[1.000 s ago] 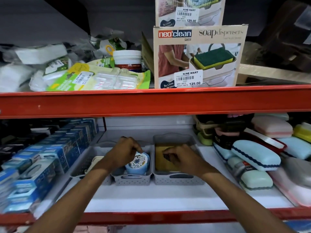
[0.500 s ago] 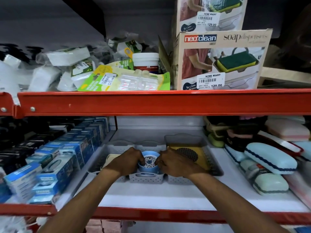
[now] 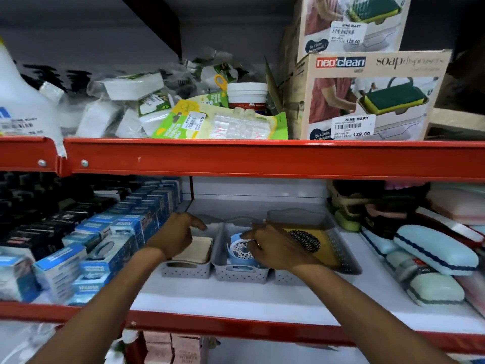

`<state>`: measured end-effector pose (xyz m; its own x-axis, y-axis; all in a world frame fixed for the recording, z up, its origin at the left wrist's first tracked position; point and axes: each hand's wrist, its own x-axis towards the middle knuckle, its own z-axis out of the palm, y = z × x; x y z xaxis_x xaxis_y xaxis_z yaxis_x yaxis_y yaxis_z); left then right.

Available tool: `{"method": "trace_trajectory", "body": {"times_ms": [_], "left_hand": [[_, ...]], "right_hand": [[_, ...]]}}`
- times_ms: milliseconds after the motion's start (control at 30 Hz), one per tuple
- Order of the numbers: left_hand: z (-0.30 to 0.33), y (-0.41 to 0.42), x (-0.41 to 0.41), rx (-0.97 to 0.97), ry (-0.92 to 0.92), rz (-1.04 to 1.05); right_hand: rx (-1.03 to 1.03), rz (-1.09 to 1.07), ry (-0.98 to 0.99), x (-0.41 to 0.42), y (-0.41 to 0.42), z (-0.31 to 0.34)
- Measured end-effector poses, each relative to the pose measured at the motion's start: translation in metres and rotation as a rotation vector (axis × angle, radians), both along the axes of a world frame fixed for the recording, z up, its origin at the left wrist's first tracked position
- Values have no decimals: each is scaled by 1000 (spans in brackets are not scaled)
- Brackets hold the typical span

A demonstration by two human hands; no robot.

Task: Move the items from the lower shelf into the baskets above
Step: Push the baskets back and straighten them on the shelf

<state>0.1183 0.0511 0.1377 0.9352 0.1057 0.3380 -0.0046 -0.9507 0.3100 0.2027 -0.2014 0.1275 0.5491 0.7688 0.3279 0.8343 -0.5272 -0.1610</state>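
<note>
Three grey perforated baskets stand side by side on the white shelf: the left basket (image 3: 183, 269), the middle basket (image 3: 240, 275) and the larger right basket (image 3: 296, 216). A cream flat item (image 3: 199, 249) lies in the left one. A blue round container (image 3: 240, 252) with a white patterned top sits in the middle one. A yellow item with a black mesh disc (image 3: 325, 248) fills the right one. My left hand (image 3: 175, 237) hovers over the left basket, fingers loosely curled, holding nothing. My right hand (image 3: 273, 248) grips the blue container's right rim.
Rows of blue boxes (image 3: 105, 245) crowd the shelf's left side. Pastel soap cases (image 3: 435, 248) line the right. A red beam (image 3: 262, 158) crosses just above, carrying soap dispenser cartons (image 3: 367, 95) and packets. The shelf's red front edge (image 3: 236, 327) runs under my forearms.
My left hand let go of the blue container and moved left over the left basket. My right hand stays on the container, which now sits lower in the middle basket.
</note>
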Motion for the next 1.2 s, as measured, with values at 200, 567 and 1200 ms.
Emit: {"method": "trace_trajectory", "body": {"times_ms": [200,567,1200], "left_hand": [[-17,31,-9,36,217,73],[-35,52,-1,-2,365,32],[-17,9,-52,-81,236,-142]], "right_hand": [[-70,112,111,-17,58,-4],[-238,87,29,-11,98,-18],[-179,-96,55,-78,24,23]]}}
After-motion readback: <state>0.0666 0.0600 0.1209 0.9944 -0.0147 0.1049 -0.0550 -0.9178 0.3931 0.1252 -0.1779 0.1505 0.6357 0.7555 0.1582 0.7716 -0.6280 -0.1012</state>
